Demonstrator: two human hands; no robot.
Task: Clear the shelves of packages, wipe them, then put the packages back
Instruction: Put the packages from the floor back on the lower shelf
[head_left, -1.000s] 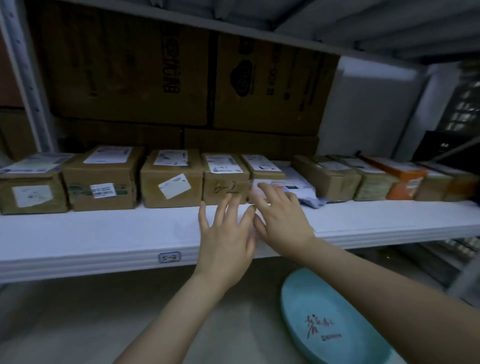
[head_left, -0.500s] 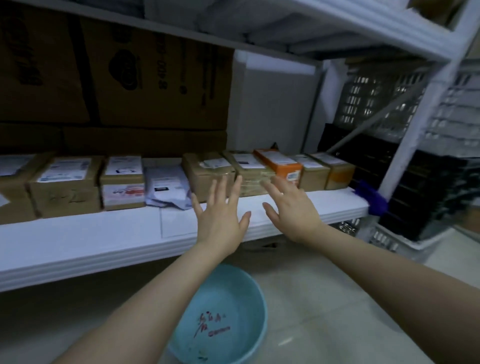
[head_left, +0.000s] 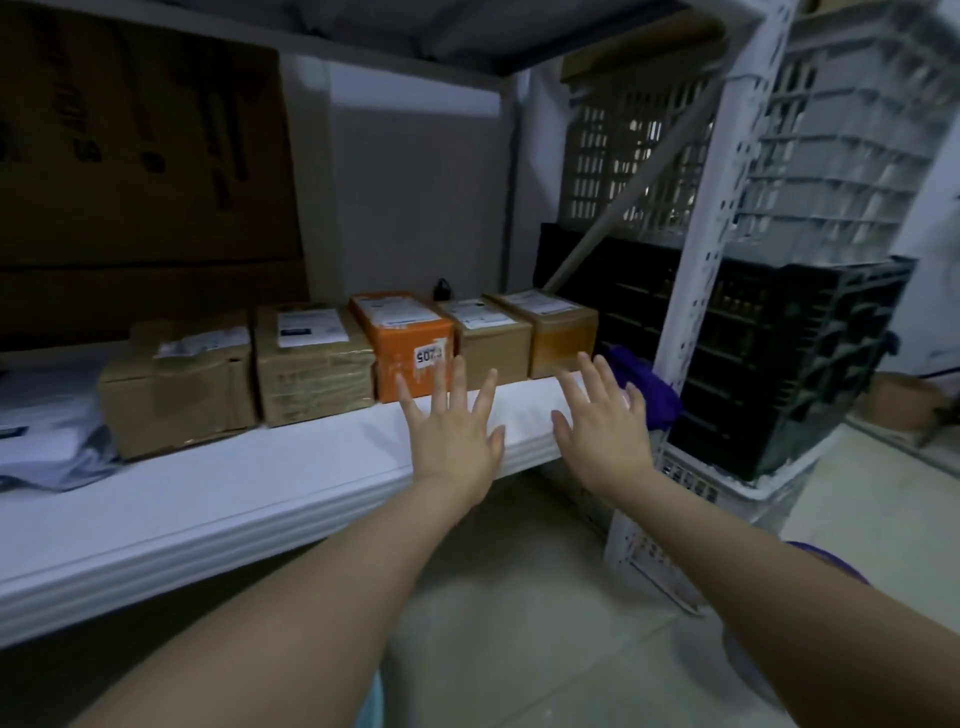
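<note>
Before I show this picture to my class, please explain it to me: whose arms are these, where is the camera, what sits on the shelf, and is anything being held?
No machine: a person wears one wide-angle camera on the head, looking forward and down, so the two bare arms rising from the bottom edge are their own. The left hand and right hand are spread open with straight fingers before a white shelf; neither holds anything. On the shelf stand five boxes in a row: a dented brown box, a taped brown box, an orange box, a tan box and an amber box. A grey mailing bag lies at the far left, a purple cloth at the shelf's right end. Whether the hands touch it I cannot tell.
</note>
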